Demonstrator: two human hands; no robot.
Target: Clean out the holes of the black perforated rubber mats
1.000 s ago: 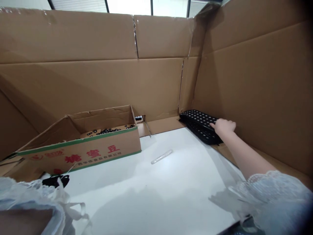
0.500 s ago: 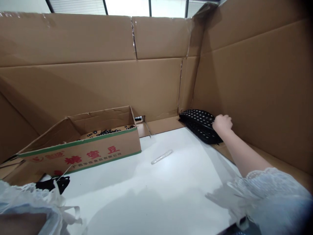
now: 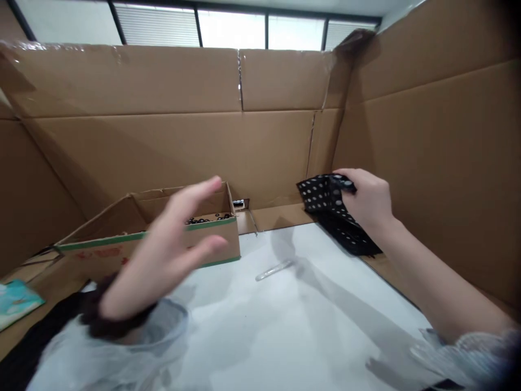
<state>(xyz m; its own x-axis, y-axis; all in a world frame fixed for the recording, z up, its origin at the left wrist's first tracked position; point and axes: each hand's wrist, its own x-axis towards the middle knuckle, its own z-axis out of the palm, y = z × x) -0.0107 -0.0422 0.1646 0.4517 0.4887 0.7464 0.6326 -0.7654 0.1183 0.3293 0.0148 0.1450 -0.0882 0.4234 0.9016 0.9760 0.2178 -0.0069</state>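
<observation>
At far right the right hand (image 3: 369, 201) grips a dotted cloth (image 3: 315, 194), partly raised but seemingly not yet clear of the pile (image 3: 350, 239), while the left hand (image 3: 165, 250) hangs spread and empty, nearer than the box (image 3: 222, 243).

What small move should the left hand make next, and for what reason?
Probably the left hand should reach right, toward the dotted black fabric: this hand looks open and empty, while only the right hand holds the fabric.
</observation>
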